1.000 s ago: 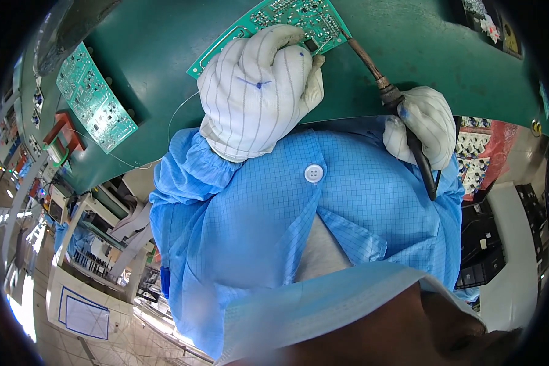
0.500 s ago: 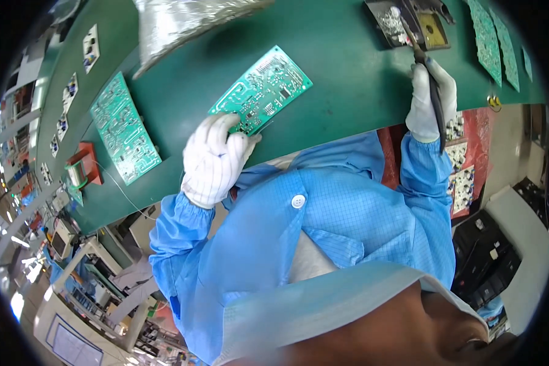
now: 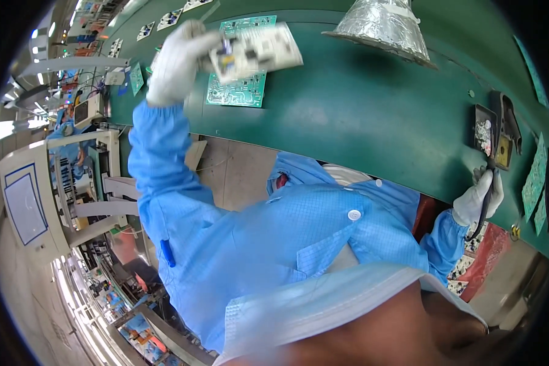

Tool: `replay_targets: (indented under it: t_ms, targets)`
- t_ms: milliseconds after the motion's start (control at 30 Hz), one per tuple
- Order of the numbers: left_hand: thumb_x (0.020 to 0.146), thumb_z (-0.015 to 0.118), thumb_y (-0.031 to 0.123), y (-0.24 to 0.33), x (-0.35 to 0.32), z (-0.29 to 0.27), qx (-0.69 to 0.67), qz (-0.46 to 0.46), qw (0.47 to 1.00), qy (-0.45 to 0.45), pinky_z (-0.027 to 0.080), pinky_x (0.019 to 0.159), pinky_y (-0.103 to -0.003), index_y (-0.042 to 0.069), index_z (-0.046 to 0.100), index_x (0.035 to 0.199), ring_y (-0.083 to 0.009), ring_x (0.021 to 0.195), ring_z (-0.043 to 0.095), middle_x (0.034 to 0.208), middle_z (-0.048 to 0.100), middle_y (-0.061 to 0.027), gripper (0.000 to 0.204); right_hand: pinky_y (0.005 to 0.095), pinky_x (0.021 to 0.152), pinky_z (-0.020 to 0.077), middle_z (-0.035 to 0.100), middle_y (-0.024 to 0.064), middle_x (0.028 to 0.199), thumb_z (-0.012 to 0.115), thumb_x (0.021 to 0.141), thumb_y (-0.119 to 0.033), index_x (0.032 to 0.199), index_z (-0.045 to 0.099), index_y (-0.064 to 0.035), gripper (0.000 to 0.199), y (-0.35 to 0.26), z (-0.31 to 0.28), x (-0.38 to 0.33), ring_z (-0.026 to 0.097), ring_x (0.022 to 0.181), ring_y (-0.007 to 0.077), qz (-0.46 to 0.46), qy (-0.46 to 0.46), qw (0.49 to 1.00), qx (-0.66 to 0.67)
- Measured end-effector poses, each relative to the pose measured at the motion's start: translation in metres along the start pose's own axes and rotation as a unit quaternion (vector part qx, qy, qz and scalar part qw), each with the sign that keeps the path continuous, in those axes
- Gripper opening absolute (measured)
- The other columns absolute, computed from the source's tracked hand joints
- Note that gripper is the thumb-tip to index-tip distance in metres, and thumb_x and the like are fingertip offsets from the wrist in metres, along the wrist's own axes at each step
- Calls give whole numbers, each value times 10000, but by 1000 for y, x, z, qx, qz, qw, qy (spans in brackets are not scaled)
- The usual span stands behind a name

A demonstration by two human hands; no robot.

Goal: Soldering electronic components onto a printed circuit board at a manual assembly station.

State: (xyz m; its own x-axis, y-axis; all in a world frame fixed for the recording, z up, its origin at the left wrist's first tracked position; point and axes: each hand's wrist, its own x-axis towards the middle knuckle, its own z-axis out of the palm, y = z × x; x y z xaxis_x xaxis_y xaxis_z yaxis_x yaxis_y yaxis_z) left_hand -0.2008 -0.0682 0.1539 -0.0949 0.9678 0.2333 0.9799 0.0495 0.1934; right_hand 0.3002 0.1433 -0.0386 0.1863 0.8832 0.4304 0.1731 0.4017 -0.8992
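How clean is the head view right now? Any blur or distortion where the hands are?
Head view: motion blur smears the left hand and the circuit board it lifts. The right hand with the soldering iron looks sharper. Fisheye bends the green bench edge. Bright glare washes out the far left rim.

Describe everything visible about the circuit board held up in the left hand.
The pale rectangular circuit board is blurred by motion. Small blue and dark components stand near its left end. The white-gloved left hand grips that end and holds it tilted in the air above the green bench, over a green circuit board lying flat.
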Motion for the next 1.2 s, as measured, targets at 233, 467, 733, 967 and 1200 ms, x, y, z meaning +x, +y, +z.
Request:
replay_targets:
  t_ms: [233, 467, 733, 967, 1200]
  targets:
    - [848, 621, 66, -100, 163, 107, -459, -275, 834, 136, 555, 680, -419, 37, 606, 1163, -291, 834, 654, 978, 652, -122, 317, 313, 704, 569, 677, 192, 931, 626, 931, -96, 1142, 560, 71, 277, -3, 1, -1, 677, 773, 206, -38, 13, 999, -28]
    - [847, 667, 106, -111, 189, 146, -7, -54, 998, -21, 530, 803, -405, 54, 607, 1201, -328, 954, 639, 1077, 656, -170, 363, 305, 751, 535, 670, 162, 956, 611, 932, -73, 1167, 560, 45, 267, -13, 0, -2, 647, 812, 173, 3, 4, 1000, 4]
    - [915, 539, 159, 59, 20, 30, -204, -65, 960, -183, 407, 509, -298, 20, 610, 977, -175, 590, 519, 796, 557, -78, 168, 267, 794, 513, 664, 90, 1016, 589, 950, -42, 1187, 612, -4, 241, -46, -42, 151, 611, 916, 138, -247, -78, 932, -253]
    - [844, 675, 135, 129, -34, 159, 22, 10, 1000, -2, 468, 559, -410, 67, 594, 767, -342, 619, 572, 690, 570, -118, 130, 491, 751, 496, 672, 226, 875, 626, 859, -236, 1037, 640, -63, 249, 18, 4, 316, 645, 851, 408, -118, -119, 862, -478]
    - [828, 667, 242, 124, -46, 206, 60, -28, 997, 45, 445, 518, -379, 138, 562, 740, -239, 592, 559, 692, 535, -45, 172, 488, 774, 508, 679, 206, 890, 607, 867, -245, 981, 618, -82, 199, 133, 20, 413, 656, 867, 399, -109, -127, 761, -627]
